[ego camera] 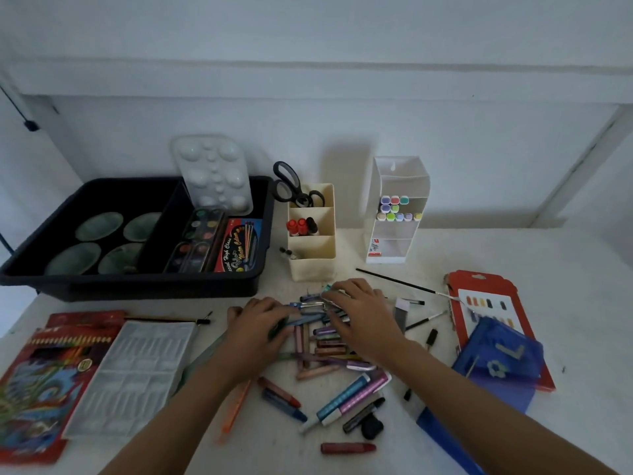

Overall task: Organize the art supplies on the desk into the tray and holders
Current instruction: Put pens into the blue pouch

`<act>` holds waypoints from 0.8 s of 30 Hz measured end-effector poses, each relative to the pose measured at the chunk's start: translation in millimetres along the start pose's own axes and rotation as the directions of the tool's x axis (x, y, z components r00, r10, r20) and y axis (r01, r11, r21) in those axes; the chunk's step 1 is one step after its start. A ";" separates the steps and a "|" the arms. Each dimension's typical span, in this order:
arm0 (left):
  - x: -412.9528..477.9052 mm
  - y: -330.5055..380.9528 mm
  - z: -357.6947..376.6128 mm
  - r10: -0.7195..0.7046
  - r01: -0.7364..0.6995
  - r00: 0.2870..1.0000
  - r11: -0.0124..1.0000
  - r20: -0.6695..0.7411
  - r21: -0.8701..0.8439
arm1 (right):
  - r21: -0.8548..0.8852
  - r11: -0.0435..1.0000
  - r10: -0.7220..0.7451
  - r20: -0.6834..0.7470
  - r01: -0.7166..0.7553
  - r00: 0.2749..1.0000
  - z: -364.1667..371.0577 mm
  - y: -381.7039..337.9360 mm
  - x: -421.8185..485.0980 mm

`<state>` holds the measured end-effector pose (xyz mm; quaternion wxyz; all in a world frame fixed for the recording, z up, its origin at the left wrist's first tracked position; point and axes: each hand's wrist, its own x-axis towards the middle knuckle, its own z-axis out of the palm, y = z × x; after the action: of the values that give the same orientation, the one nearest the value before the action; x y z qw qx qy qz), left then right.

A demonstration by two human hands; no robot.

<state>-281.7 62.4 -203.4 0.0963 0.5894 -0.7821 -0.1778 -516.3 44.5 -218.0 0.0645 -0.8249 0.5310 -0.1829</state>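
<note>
Crayons point(325, 341) lie heaped between left hand point(260, 332) and right hand point(364, 315), fingers point(337, 290) curled around them

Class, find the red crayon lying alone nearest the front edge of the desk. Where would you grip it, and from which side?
Pinch the red crayon at mid-barrel, coming straight down from above, with thumb and finger on its two long sides. It lies flat, running left to right, apart from the pile, so both sides are free.
</note>
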 end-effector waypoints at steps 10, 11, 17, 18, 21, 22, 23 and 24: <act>9.6 -27.9 -3.4 0.063 -0.057 0.997 0.992 0.049 -0.116 | -0.163 0.987 0.002 0.027 0.002 1.000 0.9 -14.2 22.3; 8.8 -30.2 -3.7 0.071 -0.064 0.996 0.990 0.052 -0.126 | -0.165 0.986 0.008 0.038 -0.001 0.999 1.3 -16.2 24.1; 13.0 -38.9 -10.5 0.121 -0.103 0.986 0.983 0.115 -0.149 | -0.185 0.983 0.006 0.001 -0.005 1.000 4.5 -17.7 20.9; 13.6 -39.8 -11.2 0.130 -0.110 0.984 0.981 0.122 -0.157 | -0.183 0.983 0.012 -0.003 -0.013 1.000 3.9 -16.6 17.4; 16.5 -37.2 -11.9 0.182 -0.164 0.981 0.962 0.064 -0.217 | 0.001 0.992 0.123 -0.032 -0.123 0.992 -1.3 -14.7 5.1; 17.8 -33.3 -12.1 0.199 -0.183 0.979 0.953 0.040 -0.242 | 0.103 0.979 0.186 -0.083 -0.177 0.979 -4.6 -15.1 1.4; 19.4 -27.3 -12.8 0.216 -0.205 0.976 0.943 0.017 -0.262 | 0.213 0.950 0.260 -0.143 -0.226 0.955 -8.8 -15.0 -1.9; 21.0 -19.6 -13.2 0.235 -0.226 0.972 0.934 0.000 -0.277 | 0.328 0.902 0.350 -0.180 -0.280 0.919 -14.2 -14.2 -5.3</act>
<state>-265.5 35.5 -200.2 0.1847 0.4715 -0.8149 -0.2820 -511.4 56.6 -201.8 0.1530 -0.6808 0.6285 -0.3437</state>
